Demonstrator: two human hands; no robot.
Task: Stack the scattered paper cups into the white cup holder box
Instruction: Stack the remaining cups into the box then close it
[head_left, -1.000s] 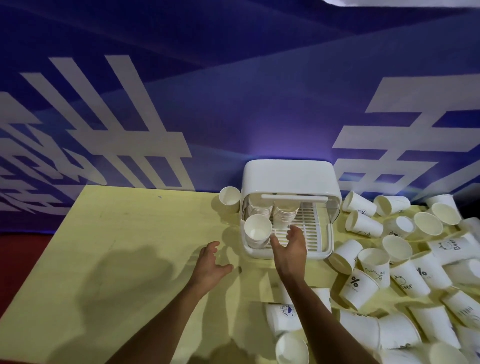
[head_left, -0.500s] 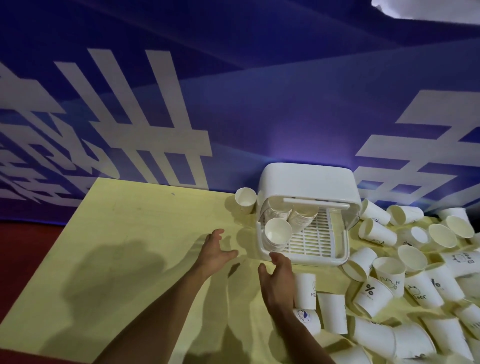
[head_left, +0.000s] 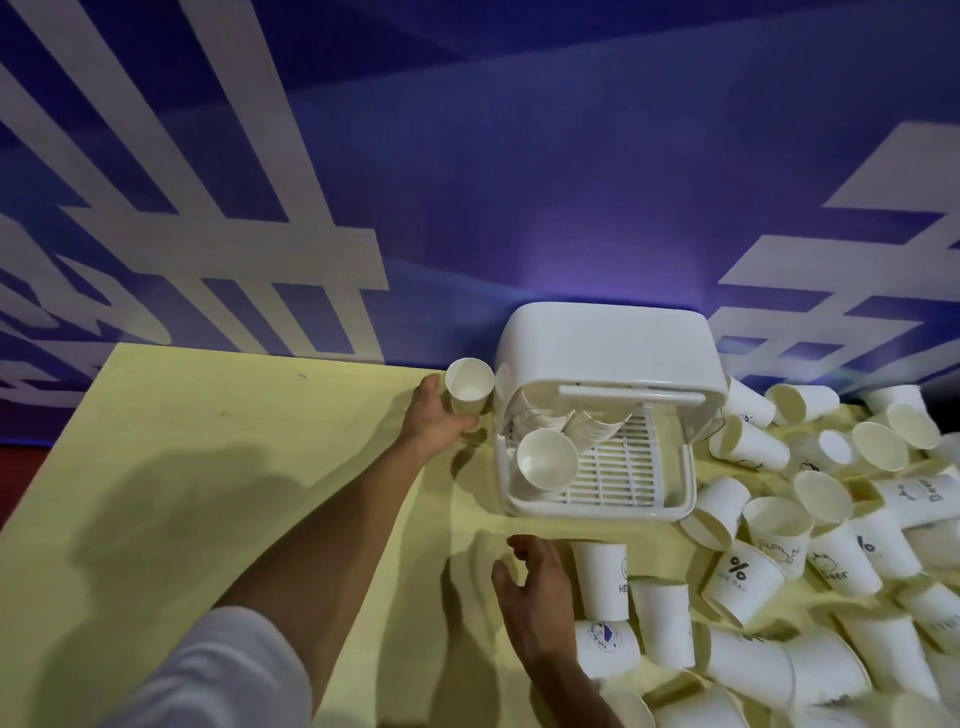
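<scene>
Left hand (head_left: 439, 423): I see it stretched to the far side of the worktop (head_left: 208, 467), its fingers (head_left: 467, 422) curled round the base of the lone cup (head_left: 469, 384) and the thumb up along the cup's left side.
Lone cup: upright, mouth up, just left of the white cup holder box (head_left: 608, 353).
Right hand (head_left: 540, 597): near me, palm down, fingers (head_left: 524, 548) loosely spread with nothing in them, just left of an upside-down printed cup (head_left: 602, 579).
White cup holder box: at the far edge of the worktop against the blue backdrop (head_left: 519, 156), its front open toward me over a slatted tray.
Stacked cups (head_left: 545, 460): in the left part of the tray, leaning, the front cup's mouth facing me; more nested rows sit behind it under the lid.
Scattered cups (head_left: 831, 519): a loose heap on the right, from beside the box down to the near edge, mostly on their sides.
Sleeve (head_left: 218, 675): white, on my left arm, bottom left.
</scene>
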